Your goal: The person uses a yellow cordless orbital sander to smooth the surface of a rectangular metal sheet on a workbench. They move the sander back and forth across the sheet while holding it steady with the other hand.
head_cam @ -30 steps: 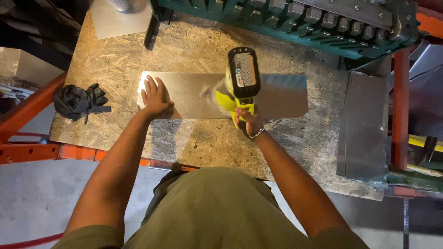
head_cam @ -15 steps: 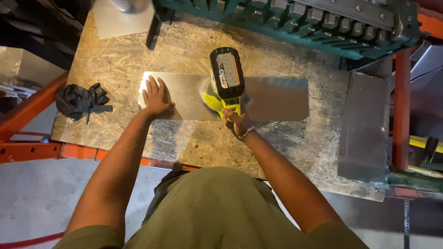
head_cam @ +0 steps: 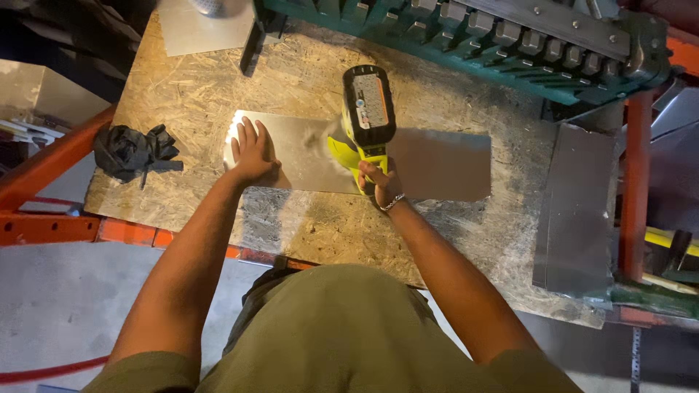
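- Metal sheet (head_cam: 437,164): thin, grey, rectangular, lying flat on the chipboard worktop (head_cam: 189,94); long axis runs left-right across the person's front, near edge roughly parallel w/ the worktop's front edge.
- Left hand (head_cam: 251,151): flat on the sheet's left end, palm down, fingers spread apart & pointing away from the body; nothing gripped, just pressing on the metal.
- Right hand (head_cam: 377,178): closed round the grip of a yellow-green cordless power tool (head_cam: 368,109), at the sheet's near edge, approx. mid-length.
- Tool body stands up toward the camera, dark battery block on top; working end is hidden under it, so contact w/ the sheet can't be confirmed.
- Key relation: tool sits between the held-down left end and the free right end. Sheet's uncovered stretch lies to the right of the right hand, along the long axis; the left hand is well apart from the tool on the other side.
- Right hand is the nearer one to the free right part; left hand is nearer the left short edge.
- Around: crumpled black gloves (head_cam: 135,151) on the worktop left of the sheet, not touching it; green toothed machine (head_cam: 466,44) along the far edge; a second piece of bent grey sheet metal (head_cam: 575,211) at the worktop's right end, apart from the flat sheet; orange rack frame (head_cam: 44,167) to the left.
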